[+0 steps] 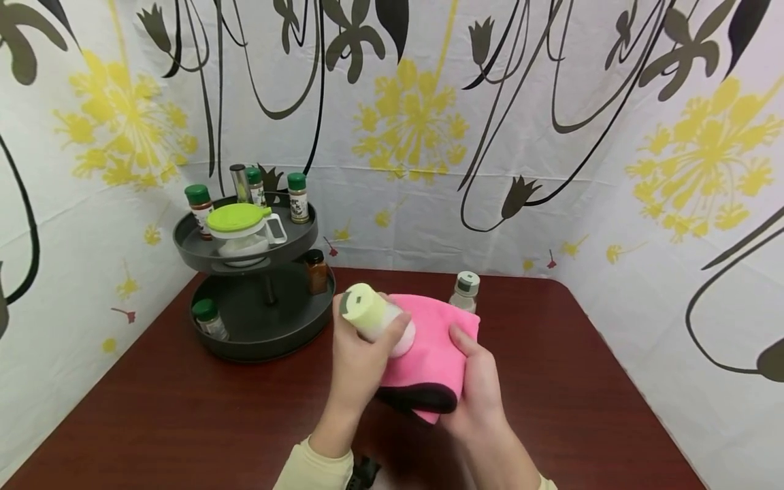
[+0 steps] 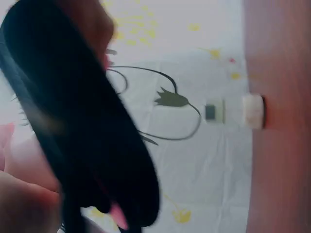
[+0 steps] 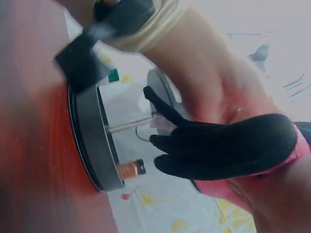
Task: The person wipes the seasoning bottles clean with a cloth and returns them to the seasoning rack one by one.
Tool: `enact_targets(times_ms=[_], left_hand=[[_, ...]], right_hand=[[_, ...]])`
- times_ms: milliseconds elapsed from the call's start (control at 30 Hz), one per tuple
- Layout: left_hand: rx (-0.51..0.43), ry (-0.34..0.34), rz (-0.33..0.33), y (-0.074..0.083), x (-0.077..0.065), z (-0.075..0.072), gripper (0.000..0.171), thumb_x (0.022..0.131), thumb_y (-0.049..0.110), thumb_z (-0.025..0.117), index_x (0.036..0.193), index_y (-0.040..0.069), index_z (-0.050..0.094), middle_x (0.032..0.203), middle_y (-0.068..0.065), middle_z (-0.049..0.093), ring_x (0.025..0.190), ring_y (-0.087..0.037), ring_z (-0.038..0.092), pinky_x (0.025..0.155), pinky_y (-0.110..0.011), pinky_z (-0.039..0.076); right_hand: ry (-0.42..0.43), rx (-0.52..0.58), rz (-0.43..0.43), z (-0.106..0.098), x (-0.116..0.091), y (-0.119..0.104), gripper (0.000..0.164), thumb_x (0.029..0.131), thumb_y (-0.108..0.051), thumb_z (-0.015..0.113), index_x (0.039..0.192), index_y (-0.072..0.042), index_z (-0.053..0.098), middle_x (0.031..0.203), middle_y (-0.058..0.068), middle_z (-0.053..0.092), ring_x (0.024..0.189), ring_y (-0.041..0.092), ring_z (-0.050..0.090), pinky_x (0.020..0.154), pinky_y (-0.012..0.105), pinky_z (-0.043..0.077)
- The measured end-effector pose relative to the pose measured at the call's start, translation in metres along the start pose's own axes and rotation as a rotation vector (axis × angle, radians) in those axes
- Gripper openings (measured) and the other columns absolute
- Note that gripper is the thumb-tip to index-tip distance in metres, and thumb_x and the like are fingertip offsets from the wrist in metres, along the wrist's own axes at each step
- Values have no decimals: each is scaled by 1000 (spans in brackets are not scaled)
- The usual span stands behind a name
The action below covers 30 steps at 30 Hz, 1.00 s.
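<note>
In the head view my left hand (image 1: 355, 371) grips a small shaker bottle (image 1: 364, 306) with a pale yellow-green cap, tilted toward the upper left. My right hand (image 1: 480, 384) holds a folded pink cloth (image 1: 431, 340) with black trim, thumb on top. The bottle's base lies against the cloth, above the table. Dark trim (image 2: 87, 116) fills much of the left wrist view, and the cloth's black folds (image 3: 233, 148) cross the right wrist view, where the bottle is mostly hidden. Just behind the cloth stands a clear jar (image 1: 463, 299) with a whitish lid.
A dark two-tier turntable (image 1: 263, 347) stands at the back left of the red-brown table (image 1: 539, 408). Its upper tier carries green-capped spice jars (image 1: 298, 204) and a green-lidded container (image 1: 239, 218). An amber jar (image 1: 316, 275) and another green-capped jar (image 1: 211, 323) sit below. Patterned curtain (image 1: 416, 224) surrounds the table.
</note>
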<state>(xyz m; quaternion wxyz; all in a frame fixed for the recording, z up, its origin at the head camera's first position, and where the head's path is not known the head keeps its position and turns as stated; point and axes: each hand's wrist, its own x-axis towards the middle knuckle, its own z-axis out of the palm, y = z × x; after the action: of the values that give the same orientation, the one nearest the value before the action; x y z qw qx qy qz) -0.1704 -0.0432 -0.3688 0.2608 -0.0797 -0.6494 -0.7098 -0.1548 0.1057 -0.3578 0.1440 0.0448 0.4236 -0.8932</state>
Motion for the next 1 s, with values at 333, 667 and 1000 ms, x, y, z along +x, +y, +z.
enact_targets(times_ms=[333, 667, 1000], left_hand=[[-27, -82, -42, 1, -2, -1, 57, 83, 8, 89, 124, 15, 49, 113, -4, 75, 106, -21, 71, 98, -38, 58], [7, 14, -81, 1, -10, 0, 57, 83, 10, 88, 123, 9, 48, 114, -8, 68, 104, -23, 65, 91, -40, 58], [-10, 111, 47, -5, -3, -1, 57, 81, -1, 85, 123, 9, 48, 108, -6, 76, 99, -21, 70, 89, -31, 59]], right_hand=[[-92, -50, 48, 0, 4, 17, 58, 114, -48, 38, 161, -14, 34, 149, -6, 61, 134, 7, 60, 111, 28, 52], [-12, -95, -76, 6, 9, 14, 52, 112, -50, 43, 149, -15, 45, 132, -6, 68, 121, 9, 66, 104, 27, 56], [-7, -119, -102, 12, -1, 22, 52, 113, -43, 47, 151, -7, 48, 130, -3, 72, 119, 8, 69, 102, 28, 58]])
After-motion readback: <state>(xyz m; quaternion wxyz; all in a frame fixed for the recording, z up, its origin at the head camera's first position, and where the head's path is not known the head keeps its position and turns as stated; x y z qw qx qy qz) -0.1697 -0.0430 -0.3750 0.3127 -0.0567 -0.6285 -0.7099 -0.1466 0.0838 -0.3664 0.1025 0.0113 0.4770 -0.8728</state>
